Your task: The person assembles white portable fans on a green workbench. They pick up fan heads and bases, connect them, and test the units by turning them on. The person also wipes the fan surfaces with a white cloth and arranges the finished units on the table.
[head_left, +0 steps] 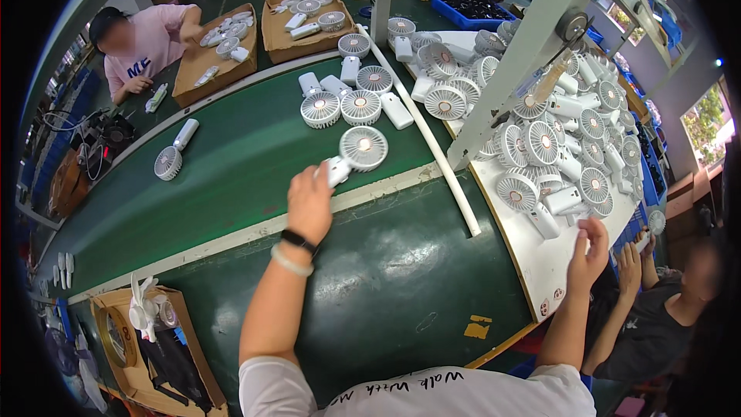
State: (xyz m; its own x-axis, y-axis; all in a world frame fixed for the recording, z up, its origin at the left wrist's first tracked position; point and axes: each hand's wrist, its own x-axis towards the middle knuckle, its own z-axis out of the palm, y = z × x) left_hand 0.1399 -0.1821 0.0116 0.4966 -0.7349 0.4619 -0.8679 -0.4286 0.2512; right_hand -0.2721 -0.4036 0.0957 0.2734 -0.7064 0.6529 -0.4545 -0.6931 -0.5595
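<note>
My left hand (309, 205) reaches over the green conveyor belt (255, 177). Its fingers are closed on the handle of a white handheld fan (363, 147), whose round head points away from me. Just beyond it, several similar fans (360, 107) lie in a loose group on the belt. On the right, my right hand (587, 253) is raised at the near edge of a large fan pile (540, 143). Its fingers are slightly curled and apart, with nothing visible in them. The pile covers much of a white board (532, 262).
A white pipe (432, 143) and a grey post (505, 69) stand between belt and pile. One fan (168, 163) lies farther left. Cardboard trays (189, 81) hold fans beside a person in pink. Another person (656, 309) works at right. A carton (197, 347) sits lower left.
</note>
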